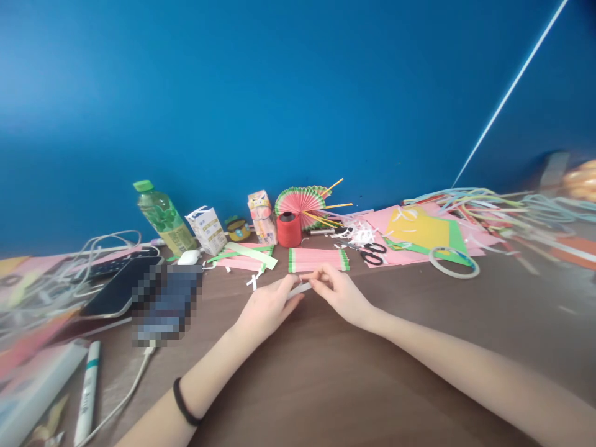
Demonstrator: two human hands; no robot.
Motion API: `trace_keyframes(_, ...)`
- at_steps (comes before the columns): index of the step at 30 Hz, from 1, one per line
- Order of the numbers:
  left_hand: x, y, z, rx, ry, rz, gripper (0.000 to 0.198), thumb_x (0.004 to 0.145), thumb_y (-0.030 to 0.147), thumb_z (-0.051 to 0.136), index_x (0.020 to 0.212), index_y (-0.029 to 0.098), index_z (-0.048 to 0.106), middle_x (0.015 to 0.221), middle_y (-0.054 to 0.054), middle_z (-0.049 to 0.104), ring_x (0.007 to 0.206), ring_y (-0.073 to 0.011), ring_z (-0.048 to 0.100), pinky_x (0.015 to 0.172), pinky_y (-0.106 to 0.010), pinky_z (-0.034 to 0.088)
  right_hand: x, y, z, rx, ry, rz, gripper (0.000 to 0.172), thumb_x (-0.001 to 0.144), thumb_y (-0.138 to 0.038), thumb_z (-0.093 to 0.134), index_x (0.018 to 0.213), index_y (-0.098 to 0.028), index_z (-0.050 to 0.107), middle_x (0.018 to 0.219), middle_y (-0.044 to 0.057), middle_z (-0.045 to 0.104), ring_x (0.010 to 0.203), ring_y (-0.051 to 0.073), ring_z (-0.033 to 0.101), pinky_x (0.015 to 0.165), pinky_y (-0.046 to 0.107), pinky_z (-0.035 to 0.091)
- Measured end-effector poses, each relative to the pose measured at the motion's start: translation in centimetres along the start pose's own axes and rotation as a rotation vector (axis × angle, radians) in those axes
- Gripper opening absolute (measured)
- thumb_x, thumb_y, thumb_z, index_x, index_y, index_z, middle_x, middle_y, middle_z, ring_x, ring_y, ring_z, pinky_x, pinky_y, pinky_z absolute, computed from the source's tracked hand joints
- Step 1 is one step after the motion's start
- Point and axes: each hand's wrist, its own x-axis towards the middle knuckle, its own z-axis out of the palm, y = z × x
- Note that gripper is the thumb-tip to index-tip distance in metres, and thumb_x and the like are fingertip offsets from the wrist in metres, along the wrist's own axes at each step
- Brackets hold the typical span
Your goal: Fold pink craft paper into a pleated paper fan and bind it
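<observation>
My left hand [267, 307] and my right hand [339, 292] meet over the brown table [326, 372], both pinching a thin white paper strip [302, 288] between their fingertips. Just beyond my fingers lies a pleated pink paper piece with green edges [318, 259]. A black band circles my left wrist.
Behind stand a red thread spool [289, 230], a pink paper fan [302, 202], black scissors [373, 253], a tape ring [454, 262], coloured paper sheets [421, 233], small cartons and a green bottle [164, 217]. Phones [118, 288], cables and a pen [87, 391] lie at left.
</observation>
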Motion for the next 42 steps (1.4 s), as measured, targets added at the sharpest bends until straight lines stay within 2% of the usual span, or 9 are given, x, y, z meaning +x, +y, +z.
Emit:
trace_keyframes(4, -0.1, -0.3, 0.1, 0.106, 0.075, 0.119, 0.019, 0.088, 0.03, 0.035, 0.093, 0.019, 0.049, 0.082, -0.003, 0.066, 0.067, -0.0145, 0.063, 0.052, -0.021, 0.041, -0.1, -1.0, -0.3, -0.056, -0.028, 0.039, 0.014, 0.081, -0.028, 0.046, 0.072, -0.02, 0.04, 0.084, 0.003, 0.065, 0.082, 0.017, 0.061, 0.077, 0.033, 0.045)
trace_keyframes(8, -0.1, -0.4, -0.3, 0.154, 0.103, 0.099, 0.023, 0.089, 0.029, 0.031, 0.089, 0.019, 0.052, 0.08, -0.003, 0.065, 0.067, -0.0132, 0.061, 0.054, -0.021, 0.041, 0.6, -1.5, -1.2, -0.07, -0.067, -0.025, 0.011, 0.083, -0.029, 0.045, 0.077, -0.02, 0.044, 0.085, 0.003, 0.064, 0.085, 0.016, 0.06, 0.079, 0.033, 0.044)
trace_keyframes(11, 0.0, -0.5, -0.8, 0.159, 0.107, 0.041, 0.021, 0.088, 0.029, 0.033, 0.087, 0.02, 0.052, 0.076, -0.001, 0.065, 0.066, -0.0127, 0.061, 0.055, -0.021, 0.04, 2.0, -0.9, -3.5, -0.169, 0.082, -0.047, 0.014, 0.081, -0.025, 0.046, 0.094, -0.02, 0.045, 0.087, 0.003, 0.063, 0.082, 0.016, 0.061, 0.077, 0.032, 0.045)
trace_keyframes(14, 0.1, -0.5, -1.2, 0.137, 0.095, -0.017, 0.018, 0.087, 0.03, 0.035, 0.087, 0.021, 0.051, 0.073, 0.001, 0.065, 0.064, -0.0129, 0.06, 0.056, -0.021, 0.039, 3.5, 0.7, -7.2, -0.572, 0.197, 0.073, 0.017, 0.074, -0.012, 0.045, 0.089, -0.018, 0.052, 0.091, 0.005, 0.061, 0.084, 0.016, 0.057, 0.076, 0.029, 0.044)
trace_keyframes(17, 0.1, -0.4, -1.2, 0.105, 0.079, -0.039, 0.016, 0.086, 0.03, 0.036, 0.089, 0.022, 0.05, 0.075, 0.001, 0.066, 0.067, -0.0134, 0.061, 0.056, -0.021, 0.039, 4.2, 2.3, -10.9, -1.047, 0.207, 0.237, 0.022, 0.068, -0.008, 0.048, 0.085, -0.017, 0.058, 0.096, 0.01, 0.06, 0.094, 0.023, 0.054, 0.078, 0.031, 0.04)
trace_keyframes(19, 0.1, -0.5, -1.2, 0.084, 0.07, -0.04, 0.016, 0.086, 0.03, 0.037, 0.09, 0.022, 0.05, 0.077, 0.002, 0.066, 0.069, -0.0135, 0.061, 0.057, -0.021, 0.039, 4.1, 3.0, -12.4, -1.214, 0.187, 0.314, 0.024, 0.066, -0.012, 0.054, 0.09, -0.015, 0.058, 0.1, 0.014, 0.058, 0.098, 0.027, 0.052, 0.074, 0.032, 0.039)
trace_keyframes(25, 0.1, -0.5, -1.0, 0.061, 0.054, -0.04, 0.016, 0.086, 0.029, 0.037, 0.092, 0.022, 0.05, 0.079, 0.001, 0.066, 0.07, -0.0141, 0.062, 0.058, -0.022, 0.04, 3.8, 2.9, -13.4, -1.172, 0.051, 0.402, 0.033, 0.068, -0.017, 0.055, 0.101, -0.017, 0.053, 0.084, 0.007, 0.065, 0.073, 0.019, 0.058, 0.055, 0.023, 0.035)
trace_keyframes(36, 0.1, -0.5, -1.2, 0.048, 0.041, -0.066, 0.019, 0.086, 0.031, 0.036, 0.093, 0.023, 0.051, 0.081, 0.0, 0.067, 0.069, -0.015, 0.062, 0.057, -0.023, 0.04, 3.5, 0.6, -13.9, -1.022, -0.008, 0.378, 0.051, 0.064, -0.001, 0.039, 0.111, -0.017, 0.049, 0.081, 0.004, 0.062, 0.058, 0.012, 0.053, 0.05, 0.02, 0.032)
trace_keyframes(42, 0.2, -0.4, -1.3, 0.034, 0.025, -0.083, 0.018, 0.086, 0.031, 0.037, 0.095, 0.023, 0.05, 0.083, 0.0, 0.067, 0.071, -0.0149, 0.062, 0.059, -0.023, 0.04, 3.8, 0.9, -13.8, -0.938, -0.027, 0.354, 0.035, 0.068, -0.007, 0.04, 0.1, -0.019, 0.05, 0.075, 0.001, 0.061, 0.062, 0.012, 0.055, 0.053, 0.02, 0.034)
